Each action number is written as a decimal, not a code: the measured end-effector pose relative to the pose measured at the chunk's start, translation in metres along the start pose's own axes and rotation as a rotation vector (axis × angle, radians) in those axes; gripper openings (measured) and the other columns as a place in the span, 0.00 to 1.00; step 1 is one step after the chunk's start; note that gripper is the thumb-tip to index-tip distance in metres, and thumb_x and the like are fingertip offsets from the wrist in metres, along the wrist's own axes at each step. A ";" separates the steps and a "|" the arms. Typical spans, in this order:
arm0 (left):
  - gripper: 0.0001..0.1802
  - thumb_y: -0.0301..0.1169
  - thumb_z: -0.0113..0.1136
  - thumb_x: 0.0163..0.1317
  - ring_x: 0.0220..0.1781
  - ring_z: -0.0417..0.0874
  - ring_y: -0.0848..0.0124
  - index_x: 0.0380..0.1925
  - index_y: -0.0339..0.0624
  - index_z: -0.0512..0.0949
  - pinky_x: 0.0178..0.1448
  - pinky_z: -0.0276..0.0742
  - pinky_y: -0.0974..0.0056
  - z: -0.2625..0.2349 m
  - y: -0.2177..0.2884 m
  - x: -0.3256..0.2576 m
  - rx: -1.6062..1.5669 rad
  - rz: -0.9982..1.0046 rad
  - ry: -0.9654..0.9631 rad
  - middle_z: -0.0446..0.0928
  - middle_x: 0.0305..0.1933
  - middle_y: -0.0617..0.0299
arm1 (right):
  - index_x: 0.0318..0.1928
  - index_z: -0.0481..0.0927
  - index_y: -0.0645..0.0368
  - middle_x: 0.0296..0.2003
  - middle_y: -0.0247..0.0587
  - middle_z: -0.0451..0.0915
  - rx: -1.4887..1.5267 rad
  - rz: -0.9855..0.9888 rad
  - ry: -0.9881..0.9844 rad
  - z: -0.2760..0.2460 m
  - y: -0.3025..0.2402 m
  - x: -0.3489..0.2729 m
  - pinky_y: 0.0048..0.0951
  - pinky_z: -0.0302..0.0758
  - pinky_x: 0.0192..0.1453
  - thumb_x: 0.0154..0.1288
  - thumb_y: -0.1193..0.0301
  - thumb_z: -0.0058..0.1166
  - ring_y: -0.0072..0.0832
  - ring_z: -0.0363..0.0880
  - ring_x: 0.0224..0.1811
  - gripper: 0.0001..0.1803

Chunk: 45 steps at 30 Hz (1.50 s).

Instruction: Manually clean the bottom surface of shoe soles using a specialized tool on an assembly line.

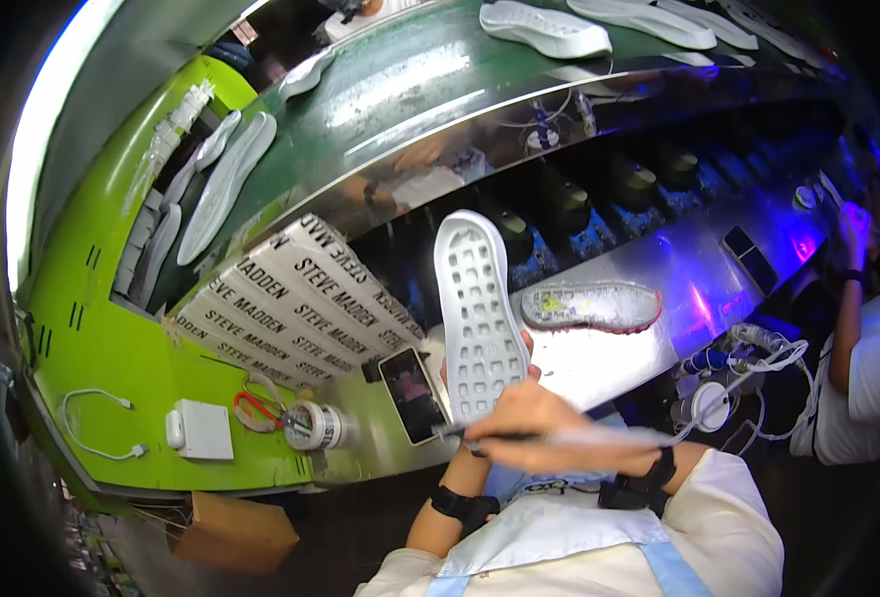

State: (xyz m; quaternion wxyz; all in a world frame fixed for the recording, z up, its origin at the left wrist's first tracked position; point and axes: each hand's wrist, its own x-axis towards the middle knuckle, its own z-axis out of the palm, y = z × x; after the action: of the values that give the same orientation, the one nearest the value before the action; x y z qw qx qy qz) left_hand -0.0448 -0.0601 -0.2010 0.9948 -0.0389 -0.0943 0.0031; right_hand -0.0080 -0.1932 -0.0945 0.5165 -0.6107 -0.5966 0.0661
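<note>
- Two hands work one white sole (477,316): the left hand (460,383) is mostly hidden behind its heel end and props it up, tread side with the grid of square pockets facing the person; how its fingers lie cannot be told.
- The right hand (535,433) has its fingers pressed together around a thin pen-like tool (559,436), held level across the heel, tip to the left.
- Judgement: keep the sole steady with the left grip and let only the tool tip travel along the heel edge; a loose prop would let the sole rock.
- Just left of the sole a phone (412,394) lies on the metal counter (649,269).
- Right of the sole, apart from it, a speckled sole (589,305) lies flat.
- Farther left: tape roll (318,426), red scissors (253,410), printed white boxes (291,303).
- More soles lie on the green belt (400,80) above.
</note>
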 end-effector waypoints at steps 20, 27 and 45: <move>0.50 0.59 0.50 0.57 0.55 0.78 0.40 0.68 0.30 0.56 0.55 0.81 0.49 0.055 0.022 0.021 0.370 -0.133 0.137 0.63 0.64 0.29 | 0.44 0.83 0.66 0.37 0.45 0.85 0.492 0.447 -0.058 -0.010 0.010 -0.029 0.25 0.81 0.42 0.66 0.77 0.53 0.26 0.85 0.34 0.09; 0.51 0.56 0.54 0.53 0.62 0.72 0.38 0.69 0.30 0.55 0.64 0.71 0.37 0.050 0.036 0.032 0.338 -0.261 0.123 0.62 0.65 0.27 | 0.40 0.84 0.64 0.33 0.39 0.84 0.483 0.453 -0.095 -0.027 0.013 -0.020 0.23 0.79 0.37 0.69 0.73 0.50 0.22 0.83 0.31 0.10; 0.31 0.44 0.50 0.61 0.52 0.81 0.66 0.64 0.46 0.71 0.59 0.74 0.64 0.087 0.020 0.052 0.920 -0.732 0.525 0.76 0.59 0.57 | 0.37 0.82 0.65 0.34 0.46 0.82 0.155 0.237 -0.376 -0.090 0.020 -0.017 0.28 0.77 0.36 0.66 0.73 0.54 0.25 0.82 0.31 0.08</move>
State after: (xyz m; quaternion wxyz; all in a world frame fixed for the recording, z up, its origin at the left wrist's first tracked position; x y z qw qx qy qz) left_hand -0.0098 -0.0331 -0.1078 0.8365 0.4269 0.1561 -0.3060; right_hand 0.0633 -0.2515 -0.0769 0.4303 -0.6120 -0.5995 0.2845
